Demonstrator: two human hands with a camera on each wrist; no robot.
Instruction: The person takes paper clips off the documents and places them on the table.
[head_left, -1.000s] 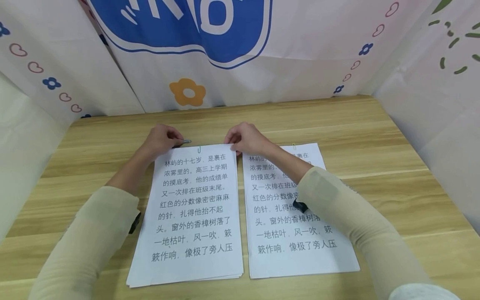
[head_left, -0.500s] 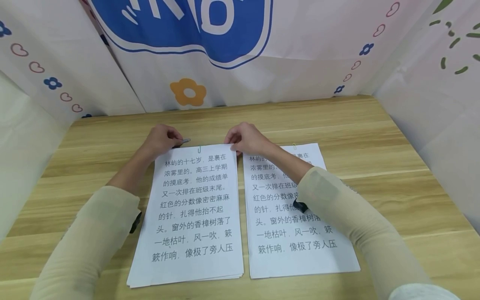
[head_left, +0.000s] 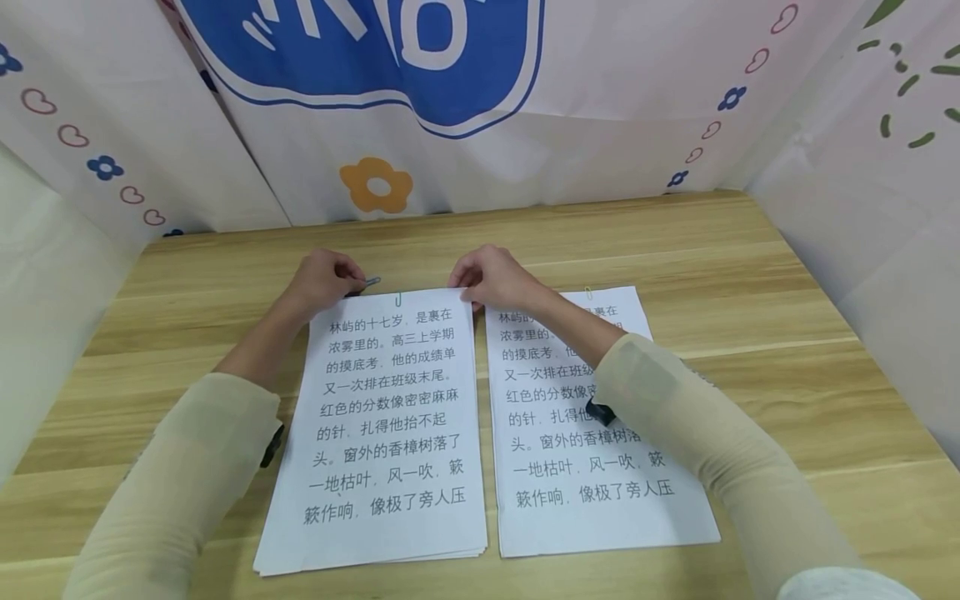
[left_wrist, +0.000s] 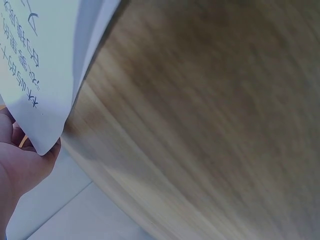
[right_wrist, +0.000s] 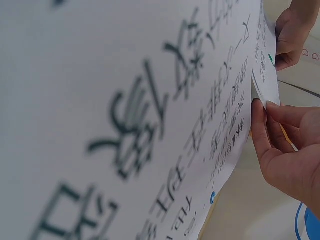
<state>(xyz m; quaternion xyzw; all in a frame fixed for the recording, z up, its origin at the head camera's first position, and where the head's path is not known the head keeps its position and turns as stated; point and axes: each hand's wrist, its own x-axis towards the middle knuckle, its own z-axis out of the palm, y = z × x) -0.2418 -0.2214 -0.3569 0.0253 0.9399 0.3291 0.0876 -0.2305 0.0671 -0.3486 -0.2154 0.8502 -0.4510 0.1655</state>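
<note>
Two stacks of white printed sheets lie side by side: the left paper stack (head_left: 393,533) and the right paper stack (head_left: 607,529). At the left stack's top left corner, my left hand (head_left: 322,277) pinches a small grey-blue paper clip (head_left: 373,281), its free end pointing right. A green paper clip (head_left: 399,299) sits on that stack's top edge. My right hand (head_left: 491,277) pinches the same stack's top right corner between thumb and fingers, as the right wrist view also shows. In the left wrist view, my left hand (left_wrist: 25,167) is behind the paper's corner, partly hidden.
A yellow paper clip (head_left: 588,293) is on the right stack's top edge, and my right forearm crosses above that stack. The wood-grain table (head_left: 810,400) ends at a printed cloth backdrop (head_left: 600,158). White cloth walls rise on both sides.
The grey-blue paper clip in my left hand has tipped slightly, its free end now a little higher. Both hands stay at the left stack's upper corners.
</note>
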